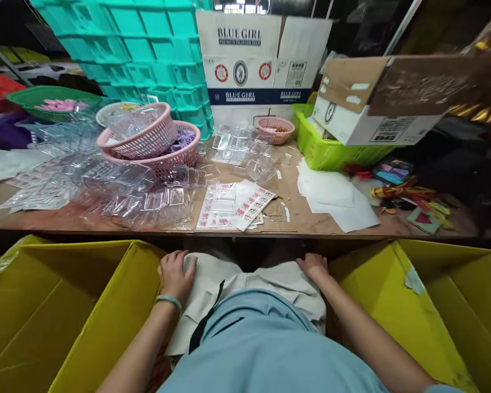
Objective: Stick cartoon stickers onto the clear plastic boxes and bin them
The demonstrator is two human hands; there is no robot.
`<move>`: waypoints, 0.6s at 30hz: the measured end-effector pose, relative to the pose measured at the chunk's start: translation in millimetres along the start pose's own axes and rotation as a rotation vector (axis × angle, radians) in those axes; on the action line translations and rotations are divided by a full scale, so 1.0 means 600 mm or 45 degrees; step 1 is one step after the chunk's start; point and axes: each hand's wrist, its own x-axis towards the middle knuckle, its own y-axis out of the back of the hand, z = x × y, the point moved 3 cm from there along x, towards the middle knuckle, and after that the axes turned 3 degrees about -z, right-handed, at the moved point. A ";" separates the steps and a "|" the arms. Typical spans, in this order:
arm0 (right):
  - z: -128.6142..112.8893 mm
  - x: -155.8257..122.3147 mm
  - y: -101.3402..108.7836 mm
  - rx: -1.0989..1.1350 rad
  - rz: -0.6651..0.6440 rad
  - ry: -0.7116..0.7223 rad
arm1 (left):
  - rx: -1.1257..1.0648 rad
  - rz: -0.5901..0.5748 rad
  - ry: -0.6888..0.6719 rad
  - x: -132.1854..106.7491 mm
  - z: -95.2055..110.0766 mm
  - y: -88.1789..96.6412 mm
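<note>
My left hand (pixel 175 273) lies flat on my left knee, fingers spread over the beige cloth of my lap, a light green band on its wrist. My right hand (pixel 314 267) rests on my right knee with its fingers curled over the far side, partly hidden. Neither hand holds anything that I can see. Both sit just below the front edge of the wooden table (pixel 303 218). Nearest on the table lies a pile of printed red-and-white cards (pixel 235 206), with clear plastic blister shells (pixel 139 191) heaped to its left.
Yellow cardboard boxes stand open at my left (pixel 53 305) and right (pixel 442 300). On the table: stacked pink baskets (pixel 155 143), a small pink basket (pixel 275 130), a lime basket (pixel 331 150) holding a white carton, white sheets (pixel 335 196). Teal crates (pixel 147 49) and a Blue Girl carton (pixel 253 60) behind.
</note>
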 end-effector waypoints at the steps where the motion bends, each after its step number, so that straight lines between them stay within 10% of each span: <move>1: 0.007 -0.003 0.003 0.014 -0.003 -0.024 | 0.039 -0.102 0.089 0.008 -0.004 -0.003; 8: 0.016 -0.046 0.043 0.130 0.016 0.184 | 0.054 -0.365 -0.011 0.036 0.016 0.019; 18: 0.027 -0.214 0.009 0.104 -0.250 0.749 | 0.008 -0.725 -0.541 -0.115 0.016 0.051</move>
